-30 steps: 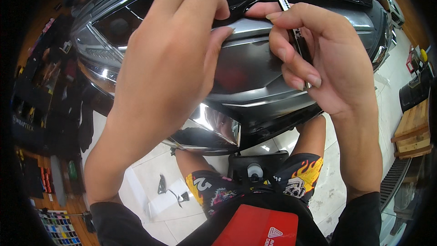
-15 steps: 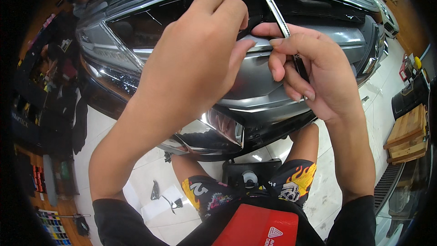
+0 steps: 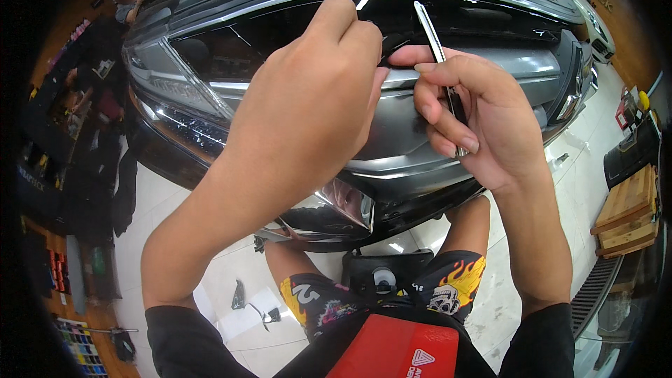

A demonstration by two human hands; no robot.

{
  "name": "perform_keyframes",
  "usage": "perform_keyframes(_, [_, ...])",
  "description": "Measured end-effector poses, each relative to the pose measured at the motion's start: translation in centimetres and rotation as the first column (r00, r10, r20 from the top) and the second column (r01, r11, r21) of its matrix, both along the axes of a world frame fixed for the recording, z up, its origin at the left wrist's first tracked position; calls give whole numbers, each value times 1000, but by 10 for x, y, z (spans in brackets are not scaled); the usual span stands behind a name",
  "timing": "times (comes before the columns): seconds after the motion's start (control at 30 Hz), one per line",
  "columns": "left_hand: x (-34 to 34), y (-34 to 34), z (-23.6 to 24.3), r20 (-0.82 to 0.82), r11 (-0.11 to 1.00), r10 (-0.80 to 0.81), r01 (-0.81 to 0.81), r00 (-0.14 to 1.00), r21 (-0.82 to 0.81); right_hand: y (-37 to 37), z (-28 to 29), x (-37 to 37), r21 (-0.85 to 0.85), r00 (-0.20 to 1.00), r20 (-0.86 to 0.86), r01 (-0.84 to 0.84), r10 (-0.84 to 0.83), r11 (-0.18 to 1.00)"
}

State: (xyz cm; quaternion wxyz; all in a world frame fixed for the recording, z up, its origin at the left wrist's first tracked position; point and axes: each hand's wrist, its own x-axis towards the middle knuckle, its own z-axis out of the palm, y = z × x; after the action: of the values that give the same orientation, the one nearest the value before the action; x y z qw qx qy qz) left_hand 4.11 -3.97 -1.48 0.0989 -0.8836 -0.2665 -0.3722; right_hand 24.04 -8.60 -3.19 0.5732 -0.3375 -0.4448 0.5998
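Note:
In my right hand (image 3: 483, 108) is a slim snap-off utility knife (image 3: 435, 40), silver and black, its tip up and tilted left. Thumb and curled fingers grip it, while the index fingertip points left toward my other hand. My left hand (image 3: 315, 80) is closed, back of the hand toward me, thumb drawn in to the fingers. What it pinches, if anything, is hidden; a dark patch shows between the two hands. Both hands are over the front of a car, before a glossy black strip (image 3: 476, 10) and a grey grille panel (image 3: 504, 63).
A clear headlight (image 3: 178, 80) lies left of my hands. Below is a chrome-edged bumper part (image 3: 336, 206). A red pouch (image 3: 395, 350) hangs at my waist. Wooden boxes (image 3: 626, 210) stand right; scraps of black film (image 3: 269, 313) lie on the tiled floor. Another person (image 3: 129, 0) is at upper left.
My left thumb has closed in toward its fingers, and that hand has dropped slightly. The knife tip is a little lower and further right. The other person's raised arm now shows.

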Motion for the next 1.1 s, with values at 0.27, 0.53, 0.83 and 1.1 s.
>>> perform_keyframes(0.27, [3, 1, -8, -37, 992, 57, -52, 998, 116, -2, -1, -4, 23, 999, 36, 20, -21, 1000])
perform_keyframes(0.53, [4, 8, -11, -70, 987, 45, -34, 997, 160, 0, -1, -2, 16, 1000, 24, 5, -5, 1000])
perform_keyframes(0.83, [-2, 6, -11, 3, 997, 0, -1, 1000, 73, 0, 2, 0, -1, 999, 48, 7, -7, 1000])
perform_keyframes(1.1, [-2, 4, -3, 38, 999, -28, 26, 999, 35, -1, 2, 0, 5, 1000, 21, 9, -10, 1000])
